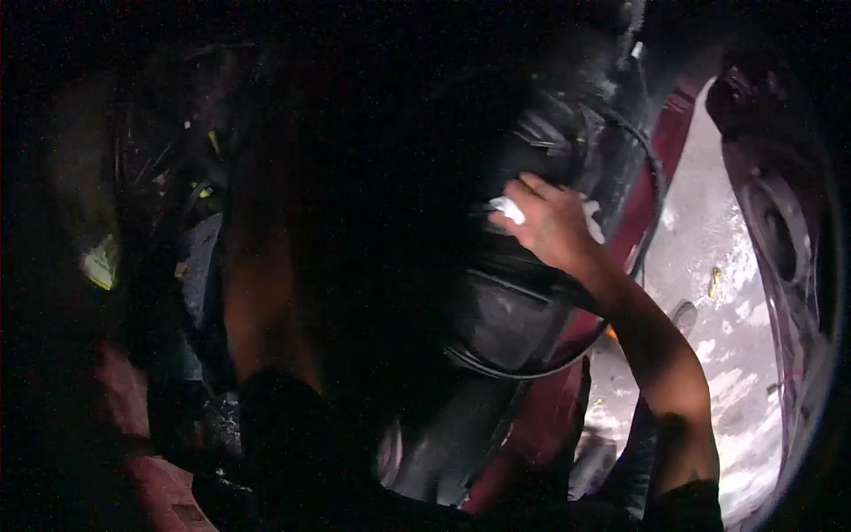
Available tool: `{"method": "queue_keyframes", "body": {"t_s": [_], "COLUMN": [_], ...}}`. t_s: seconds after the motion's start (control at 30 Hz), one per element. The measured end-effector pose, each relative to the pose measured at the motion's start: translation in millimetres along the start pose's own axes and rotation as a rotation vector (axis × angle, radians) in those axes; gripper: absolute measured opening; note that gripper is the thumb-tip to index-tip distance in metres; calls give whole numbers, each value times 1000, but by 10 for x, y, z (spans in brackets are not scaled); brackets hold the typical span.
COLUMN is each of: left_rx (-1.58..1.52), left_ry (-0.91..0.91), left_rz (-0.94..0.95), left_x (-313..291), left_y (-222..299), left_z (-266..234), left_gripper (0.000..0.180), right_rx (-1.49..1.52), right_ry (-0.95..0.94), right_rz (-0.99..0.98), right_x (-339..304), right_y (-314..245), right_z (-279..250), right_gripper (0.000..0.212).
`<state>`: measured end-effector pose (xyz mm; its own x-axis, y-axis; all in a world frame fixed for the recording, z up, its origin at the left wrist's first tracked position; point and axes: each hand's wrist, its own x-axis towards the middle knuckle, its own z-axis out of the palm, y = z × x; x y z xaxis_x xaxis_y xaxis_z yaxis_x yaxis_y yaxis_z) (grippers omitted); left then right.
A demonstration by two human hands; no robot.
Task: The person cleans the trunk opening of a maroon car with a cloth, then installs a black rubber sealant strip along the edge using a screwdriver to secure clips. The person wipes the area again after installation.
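Observation:
My right hand is closed around a crumpled white cloth or tissue, with white showing on both sides of the fingers. It rests on or just over dark trim inside a red vehicle; I cannot tell whether the cloth touches the surface. Below the hand lies a black panel. My left forearm reaches upward through deep shadow at the left. Darkness hides my left hand, its fingers and anything in them.
A thin black cable or seal loops around the right arm's work area. Right of it runs the red door sill, then pale, patchy ground and an open door. Dark clutter with yellow bits lies at the left.

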<state>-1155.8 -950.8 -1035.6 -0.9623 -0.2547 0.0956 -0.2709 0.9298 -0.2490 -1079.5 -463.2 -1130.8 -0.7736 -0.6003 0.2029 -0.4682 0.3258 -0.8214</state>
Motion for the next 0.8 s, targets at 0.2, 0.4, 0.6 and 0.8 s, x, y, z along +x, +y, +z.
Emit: {"method": "queue_keyframes", "body": {"t_s": [0.2,0.4,0.6,0.8], "left_rx": [-152,-357,-33,63], "left_ry": [146,264,105,72], "left_rz": [28,75,58,28], "left_x": [-198,-320,-516,-581], "left_y": [-49,191,209,323], "left_z": [-467,-641,-640,-305], "left_gripper": [49,46,43,42], "right_rx": [200,292,96,420], "right_ry": [388,768,604,471], "right_rz": [216,576,730,608], "right_x": [731,443,-406,-471], "right_y": [82,1622,1958,1742], "right_z": [-745,-1049,-1065,-712], "right_gripper": [22,41,42,35]}}
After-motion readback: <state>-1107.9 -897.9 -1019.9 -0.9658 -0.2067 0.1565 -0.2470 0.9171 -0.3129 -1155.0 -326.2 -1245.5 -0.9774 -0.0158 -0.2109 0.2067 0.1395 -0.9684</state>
